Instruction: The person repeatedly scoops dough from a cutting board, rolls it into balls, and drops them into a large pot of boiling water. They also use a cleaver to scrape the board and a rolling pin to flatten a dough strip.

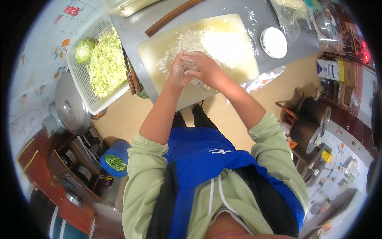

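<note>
My left hand and my right hand are cupped together over a pale cutting board. Between the palms they hold a clump of whitish, floury pieces. More floury strips and bits lie spread on the board around and beyond the hands. Strong glare whites out the pile's right part. Flour dusts my fingers. Behind the board a long brown wooden rod rests on the grey metal table. To the board's right stands a white bowl or lid with a patterned rim.
At left, a white perforated basket holds shredded cabbage and a cabbage piece. Two wooden-handled tools lie between basket and table. A clear container stands at the back left, plastic bags at the back right.
</note>
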`<state>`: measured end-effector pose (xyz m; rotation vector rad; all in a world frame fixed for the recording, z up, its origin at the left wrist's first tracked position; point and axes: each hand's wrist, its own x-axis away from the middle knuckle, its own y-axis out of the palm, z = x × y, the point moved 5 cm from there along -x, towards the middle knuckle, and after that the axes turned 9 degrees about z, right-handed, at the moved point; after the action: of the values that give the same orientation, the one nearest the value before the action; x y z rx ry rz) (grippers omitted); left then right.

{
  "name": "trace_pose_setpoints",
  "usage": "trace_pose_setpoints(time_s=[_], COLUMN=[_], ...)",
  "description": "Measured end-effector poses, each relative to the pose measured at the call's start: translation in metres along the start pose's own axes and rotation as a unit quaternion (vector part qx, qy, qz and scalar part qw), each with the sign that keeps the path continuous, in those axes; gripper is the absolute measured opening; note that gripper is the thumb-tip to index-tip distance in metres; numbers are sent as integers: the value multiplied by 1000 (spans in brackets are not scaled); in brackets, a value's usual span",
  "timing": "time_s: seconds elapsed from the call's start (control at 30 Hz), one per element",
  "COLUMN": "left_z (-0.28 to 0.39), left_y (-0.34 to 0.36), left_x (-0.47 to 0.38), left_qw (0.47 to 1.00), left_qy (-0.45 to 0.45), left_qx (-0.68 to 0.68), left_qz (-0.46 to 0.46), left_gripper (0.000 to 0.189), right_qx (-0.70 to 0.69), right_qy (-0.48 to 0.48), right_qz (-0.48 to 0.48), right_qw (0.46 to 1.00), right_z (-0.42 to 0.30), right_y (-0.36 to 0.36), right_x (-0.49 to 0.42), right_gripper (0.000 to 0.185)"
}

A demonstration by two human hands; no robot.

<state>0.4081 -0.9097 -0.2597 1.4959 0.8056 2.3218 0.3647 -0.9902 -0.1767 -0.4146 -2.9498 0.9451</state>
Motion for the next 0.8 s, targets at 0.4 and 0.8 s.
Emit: trace_pose_setpoints(time_s=[0.4, 0.8], left_z=[-8, -11], left_y=[-31, -68], left_x=[7, 3], left_qw=[969, 978], left_qy=[-129, -117], left_qx=[155, 161], left_qz=[-142, -62], left_gripper=[31, 29], right_qx=[164, 173], right_qy=[91, 56], right_qz=[42, -50], right_qw=[981, 982], right_z=[79, 77], right_y=[-20, 32], right_x=[-9, -22], right_gripper=[51, 28])
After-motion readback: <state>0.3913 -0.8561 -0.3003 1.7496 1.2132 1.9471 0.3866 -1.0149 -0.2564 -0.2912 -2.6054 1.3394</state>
